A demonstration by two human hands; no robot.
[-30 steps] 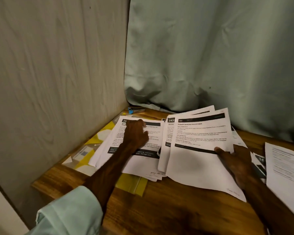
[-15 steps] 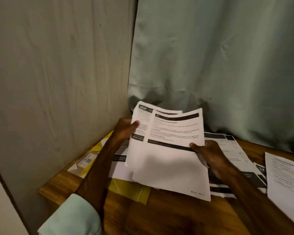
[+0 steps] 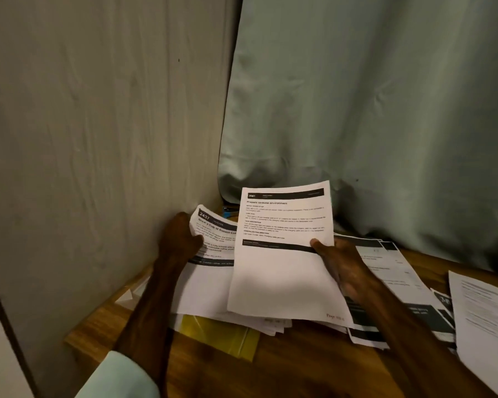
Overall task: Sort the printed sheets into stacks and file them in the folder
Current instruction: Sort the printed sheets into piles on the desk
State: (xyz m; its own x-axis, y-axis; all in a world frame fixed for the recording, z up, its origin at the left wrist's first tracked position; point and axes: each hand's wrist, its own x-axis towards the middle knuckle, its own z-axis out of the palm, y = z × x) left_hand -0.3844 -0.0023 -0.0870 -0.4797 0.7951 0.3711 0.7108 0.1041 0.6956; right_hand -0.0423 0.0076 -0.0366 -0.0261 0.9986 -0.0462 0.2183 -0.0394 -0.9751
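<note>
— What do my hands hold?
— I see my right hand point(image 3: 339, 265) pinch one printed sheet point(image 3: 282, 259) at its edge, thumb on top. My left hand point(image 3: 181, 237) grips a second sheet point(image 3: 213, 239). The hands are apart, and both sheets are up above the yellow folder point(image 3: 222, 334).
— And the folder?
— It lies flat under a pile of sheets point(image 3: 270, 323). More sheets point(image 3: 391, 285) lie to its right.

Paper, wood, cloth, plastic

Matt white paper sheets point(image 3: 282, 271); table point(image 3: 285, 366) of grained brown wood; curtain point(image 3: 371, 110) of soft creased cloth; yellow folder point(image 3: 227, 337) glossy, seemingly plastic.
</note>
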